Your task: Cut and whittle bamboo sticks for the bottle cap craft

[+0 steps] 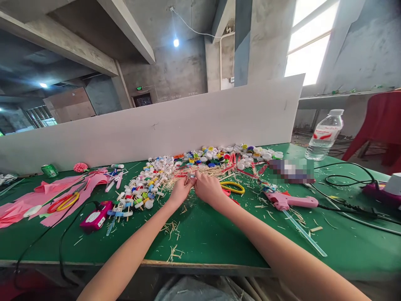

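Note:
My left hand (181,190) and my right hand (206,187) meet at the middle of the green table (206,238). Their fingertips are pinched together around something small and pale, too hidden to name. Beneath and behind them lies a heap of thin wooden sticks (213,172). To the left of my left hand spreads a pile of small pieces made of bottle caps and sticks (142,188). Loose bottle caps (203,159) lie behind the sticks. Yellow-handled scissors (233,187) rest just right of my right hand.
A pink glue gun (291,201) with a clear glue stick, a water bottle (324,136) and cables lie right. On the left are a magenta power box (96,216), pink paper (75,188), scissors (64,202) and a green can (49,170). A white board (156,129) stands behind.

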The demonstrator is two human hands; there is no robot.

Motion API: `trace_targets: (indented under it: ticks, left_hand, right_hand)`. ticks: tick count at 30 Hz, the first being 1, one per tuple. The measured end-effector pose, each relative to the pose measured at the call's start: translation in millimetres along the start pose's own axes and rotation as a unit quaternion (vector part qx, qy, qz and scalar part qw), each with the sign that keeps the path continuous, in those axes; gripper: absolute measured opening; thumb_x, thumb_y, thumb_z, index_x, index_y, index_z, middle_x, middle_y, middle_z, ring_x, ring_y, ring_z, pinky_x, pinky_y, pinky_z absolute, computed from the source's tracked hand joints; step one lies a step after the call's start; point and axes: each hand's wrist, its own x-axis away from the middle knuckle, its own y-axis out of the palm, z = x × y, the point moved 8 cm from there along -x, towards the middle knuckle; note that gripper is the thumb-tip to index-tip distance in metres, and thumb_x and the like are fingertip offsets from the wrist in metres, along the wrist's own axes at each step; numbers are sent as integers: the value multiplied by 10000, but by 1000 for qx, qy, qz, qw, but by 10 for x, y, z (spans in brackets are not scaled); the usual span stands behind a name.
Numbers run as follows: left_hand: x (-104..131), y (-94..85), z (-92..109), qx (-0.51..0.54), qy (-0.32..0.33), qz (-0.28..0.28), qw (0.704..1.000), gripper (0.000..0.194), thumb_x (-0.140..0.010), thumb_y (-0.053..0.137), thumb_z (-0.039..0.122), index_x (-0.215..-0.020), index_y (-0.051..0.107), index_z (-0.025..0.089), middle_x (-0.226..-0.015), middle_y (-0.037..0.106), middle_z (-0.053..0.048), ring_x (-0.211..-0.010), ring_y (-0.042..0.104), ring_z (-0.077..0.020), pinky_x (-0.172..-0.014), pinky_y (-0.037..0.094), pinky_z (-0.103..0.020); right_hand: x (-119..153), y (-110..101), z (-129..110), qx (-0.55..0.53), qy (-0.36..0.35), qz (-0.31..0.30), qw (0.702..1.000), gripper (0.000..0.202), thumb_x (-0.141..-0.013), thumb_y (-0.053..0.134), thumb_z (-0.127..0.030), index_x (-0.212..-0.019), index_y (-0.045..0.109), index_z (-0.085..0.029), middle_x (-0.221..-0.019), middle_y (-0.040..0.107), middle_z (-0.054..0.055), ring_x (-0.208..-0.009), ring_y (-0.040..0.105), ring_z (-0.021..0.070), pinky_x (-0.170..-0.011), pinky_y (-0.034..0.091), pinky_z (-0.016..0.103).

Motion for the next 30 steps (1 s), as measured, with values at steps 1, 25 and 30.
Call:
trace_targets:
  ticks: [1, 25, 30]
  left_hand:
    - [0, 9, -13, 1, -6, -10, 1000, 525, -795, 483, 696, -624, 355, 217, -497, 337, 61, -447, 344, -101, -470, 230, -253]
    - [41, 53, -66, 58, -80, -83, 992, 567, -708, 543, 752, -634, 312, 239, -437, 284, 88, -347, 293, -84, -374, 212, -249]
    - [102, 59, -43, -19, -90, -49, 995, 558, -763, 505, 721, -608, 281, 235, -408, 281, 89, -318, 304, -85, -387, 204, -247]
  right_hand:
    - [1, 1, 0, 0, 3, -1, 1000, 316, -953, 284, -220, -1143, 512, -110, -918, 669, 174, -859, 678, 260, -654, 450, 312]
    - [-21, 61, -24, 8, -61, 10, 998, 362, -954, 315, -264, -1213, 515, -110, -975, 671, 187, -877, 664, 269, -692, 438, 325]
    - [-44, 59, 124, 4, 16, 11, 1000, 374, -982, 251, -266, -1069, 563, -78, -852, 677, 191, -824, 685, 255, -656, 450, 303]
